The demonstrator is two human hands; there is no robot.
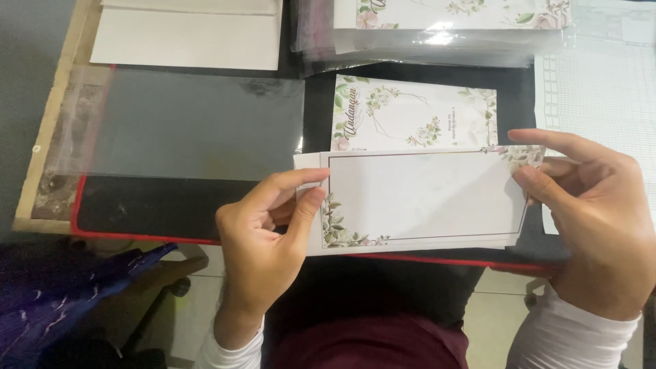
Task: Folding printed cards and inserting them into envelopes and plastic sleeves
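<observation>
1. A dark counter (205,205) with a red front edge and a pale wooden frame on its left fills the view; tiled floor shows below it, and a dark blue cloth (61,301) lies at 8 o'clock.

2. At 11 o'clock a stack of plain cream envelopes (184,34) lies flat. Just below it, at 9 to 10 o'clock, an empty clear plastic sleeve (198,123) lies on the counter — nothing is inside it.

3. The left hand (263,239) pinches the left end of a white card with a floral border (424,198), thumb on top and fingers behind; a plain white flap shows behind that end.

4. This card is held level at the centre, just above the counter's front edge, and overlaps the lower edge of a second floral card (410,116) that lies flat behind it at 12 o'clock.

5. The right hand (594,225) grips the card's right end, fingertips closed on the flowered corner.

6. At 12 to 1 o'clock a pile of floral cards already in clear wrappers (437,31) sits at the far edge. At 2 o'clock lies a white ruled sheet (601,82).

7. By my reading, the wrapped pile counts as finished work, while the held card and the loose one behind it are not yet sleeved — the empty sleeve waits beside them.
</observation>
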